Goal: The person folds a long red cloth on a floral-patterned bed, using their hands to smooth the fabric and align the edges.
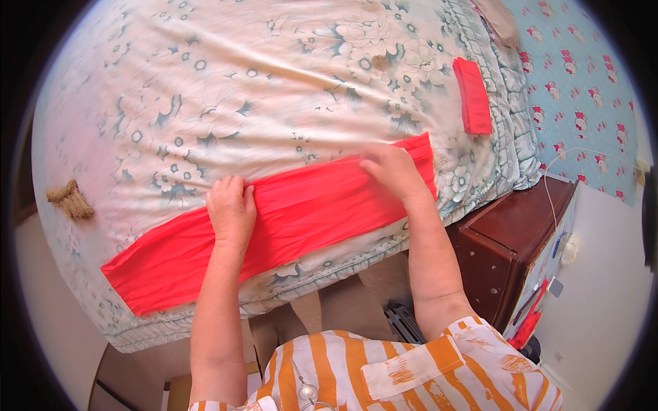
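Note:
A long strip of red cloth (318,210) lies spread across the near side of the bed, with lengthwise creases. My left hand (231,210) is at its far edge, left of the middle, fingers curled over that edge with the thumb alongside. My right hand (391,169) rests on the cloth near its right end, slightly blurred, with thumb and fingers apart. Beyond it to the right, a folded red cloth (473,96) lies on the bed. The cloth under both palms is hidden.
A floral bedspread (231,103) covers the bed. A tied bundle of tan fibre cord (71,200) sits at the far left. Right of the bed stands a dark red wooden cabinet (493,241), with a white cable (549,190) running above it. Cartoon-patterned blue wall covering (581,97) is behind.

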Demonstrator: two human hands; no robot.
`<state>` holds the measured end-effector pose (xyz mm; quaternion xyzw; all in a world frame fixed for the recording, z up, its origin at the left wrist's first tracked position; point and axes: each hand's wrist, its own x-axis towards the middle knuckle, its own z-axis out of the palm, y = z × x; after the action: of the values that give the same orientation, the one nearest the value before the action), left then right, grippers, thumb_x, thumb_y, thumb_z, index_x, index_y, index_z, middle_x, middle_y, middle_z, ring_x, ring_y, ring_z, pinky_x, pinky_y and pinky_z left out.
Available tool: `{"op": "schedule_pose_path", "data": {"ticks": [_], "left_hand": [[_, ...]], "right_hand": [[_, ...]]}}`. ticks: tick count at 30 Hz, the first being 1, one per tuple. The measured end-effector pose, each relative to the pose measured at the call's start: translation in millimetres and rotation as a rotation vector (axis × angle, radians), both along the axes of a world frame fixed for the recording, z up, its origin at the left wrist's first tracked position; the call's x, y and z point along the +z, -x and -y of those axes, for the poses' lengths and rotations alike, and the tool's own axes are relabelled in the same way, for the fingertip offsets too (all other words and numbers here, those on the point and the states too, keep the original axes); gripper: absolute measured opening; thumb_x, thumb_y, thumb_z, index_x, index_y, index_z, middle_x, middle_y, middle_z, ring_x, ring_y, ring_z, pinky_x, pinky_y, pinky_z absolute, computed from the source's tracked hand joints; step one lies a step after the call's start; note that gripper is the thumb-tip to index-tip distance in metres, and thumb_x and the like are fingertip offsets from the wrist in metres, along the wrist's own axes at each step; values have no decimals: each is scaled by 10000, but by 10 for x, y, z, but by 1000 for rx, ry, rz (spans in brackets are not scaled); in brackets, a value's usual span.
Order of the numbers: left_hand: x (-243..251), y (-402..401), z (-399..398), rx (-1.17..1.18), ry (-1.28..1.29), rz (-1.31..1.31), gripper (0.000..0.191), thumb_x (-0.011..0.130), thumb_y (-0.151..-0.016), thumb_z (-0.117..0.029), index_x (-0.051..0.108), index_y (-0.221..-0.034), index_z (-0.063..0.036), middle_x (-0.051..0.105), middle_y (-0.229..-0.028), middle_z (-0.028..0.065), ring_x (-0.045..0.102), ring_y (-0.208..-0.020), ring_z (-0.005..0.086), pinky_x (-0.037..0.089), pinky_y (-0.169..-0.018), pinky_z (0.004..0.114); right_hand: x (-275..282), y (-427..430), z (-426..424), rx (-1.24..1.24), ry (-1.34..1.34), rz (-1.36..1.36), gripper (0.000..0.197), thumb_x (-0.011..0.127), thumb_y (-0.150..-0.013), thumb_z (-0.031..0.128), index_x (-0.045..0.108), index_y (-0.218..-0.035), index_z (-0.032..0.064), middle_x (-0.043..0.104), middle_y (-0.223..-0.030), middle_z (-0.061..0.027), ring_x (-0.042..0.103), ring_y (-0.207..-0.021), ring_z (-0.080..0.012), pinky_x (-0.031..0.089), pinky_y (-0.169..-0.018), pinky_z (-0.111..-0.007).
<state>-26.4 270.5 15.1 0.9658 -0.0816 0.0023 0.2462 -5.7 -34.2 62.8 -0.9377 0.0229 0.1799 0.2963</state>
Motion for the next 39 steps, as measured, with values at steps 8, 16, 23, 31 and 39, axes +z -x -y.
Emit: {"op": "schedule_pose_path", "data": {"ticks": [8, 16, 23, 31, 39], "left_hand": [[18, -4, 23, 6, 2, -30, 91, 629, -777, -100, 541, -772, -75, 543, -794, 84, 514, -812, 298, 392, -703, 415], [28, -2, 19, 13, 9, -39, 97, 632, -779, -95, 538, -773, -73, 537, -786, 80, 513, -811, 295, 390, -702, 406], [57, -6, 23, 22, 7, -60, 94, 628, -784, -94, 536, -777, -75, 543, -785, 77, 516, -819, 289, 391, -714, 401], [47, 11, 39, 29, -28, -58, 83, 620, -791, -99, 540, -792, -77, 544, -787, 78, 519, -829, 283, 388, -725, 400], [191, 23, 246, 24, -171, -27, 101, 594, -755, -43, 551, -841, -74, 550, -827, 87, 524, -841, 291, 388, -751, 413]], "right_hand": [[-35, -54, 389, 77, 70, 231, 132, 638, -764, 162, 616, -832, 51, 640, -807, -135, 615, -779, -306, 481, -716, -375], [-52, -105, 823, -221, 71, -48, 160, 648, -772, 162, 618, -841, 20, 631, -757, -139, 603, -710, -275, 476, -679, -340], [-206, -127, 1114, -386, -135, -91, 76, 660, -754, 83, 599, -759, 37, 561, -704, 22, 500, -669, -64, 420, -615, -225], [-434, -46, 1171, -436, -214, 96, 134, 661, -765, 98, 591, -831, 5, 618, -730, -75, 571, -698, -162, 467, -676, -296], [-415, 22, 942, -459, 64, 345, 252, 711, -758, 184, 545, -884, 43, 634, -809, -146, 612, -762, -333, 478, -686, -381]]}}
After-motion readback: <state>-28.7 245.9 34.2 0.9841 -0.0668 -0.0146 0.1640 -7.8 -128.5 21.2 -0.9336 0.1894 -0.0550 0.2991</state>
